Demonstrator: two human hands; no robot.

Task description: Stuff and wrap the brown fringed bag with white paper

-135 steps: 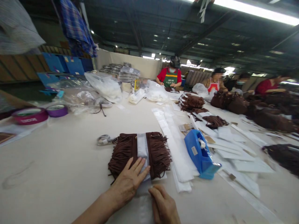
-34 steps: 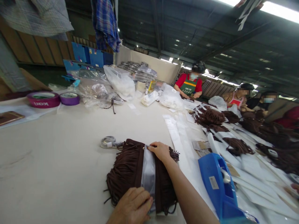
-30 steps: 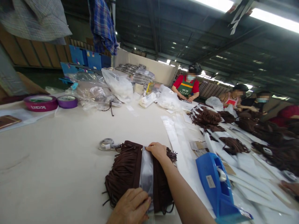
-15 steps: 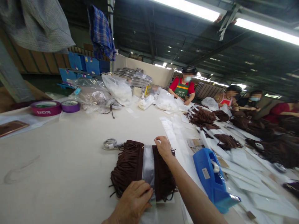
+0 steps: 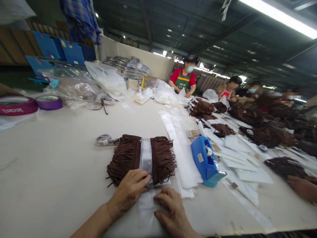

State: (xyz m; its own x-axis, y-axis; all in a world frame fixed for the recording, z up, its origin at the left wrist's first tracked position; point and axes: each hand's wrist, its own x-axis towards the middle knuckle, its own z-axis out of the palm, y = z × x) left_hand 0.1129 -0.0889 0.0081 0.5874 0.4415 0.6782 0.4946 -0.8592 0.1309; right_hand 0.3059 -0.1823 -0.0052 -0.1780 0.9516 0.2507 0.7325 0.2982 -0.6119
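A brown fringed bag (image 5: 128,157) lies flat on the white table (image 5: 61,158) in front of me, with a clear plastic strip (image 5: 146,158) running down its middle and out over its near edge. My left hand (image 5: 130,189) presses flat on the bag's near edge and the strip, fingers extended. My right hand (image 5: 172,211) rests palm down on the table on the strip's near end, fingers loosely curled. A metal clasp (image 5: 102,140) lies at the bag's far left corner.
A blue tape dispenser (image 5: 205,162) stands right of the bag beside a stack of white plastic sleeves (image 5: 182,155). More brown fringed bags (image 5: 201,107) and several seated workers fill the right side. Purple tape rolls (image 5: 48,102) and plastic bags (image 5: 106,81) sit far left. Another person's hand (image 5: 302,186) is at the right edge.
My right hand has come back from the bag's far edge to the strip's near end by my left hand. The view has swung slightly right.
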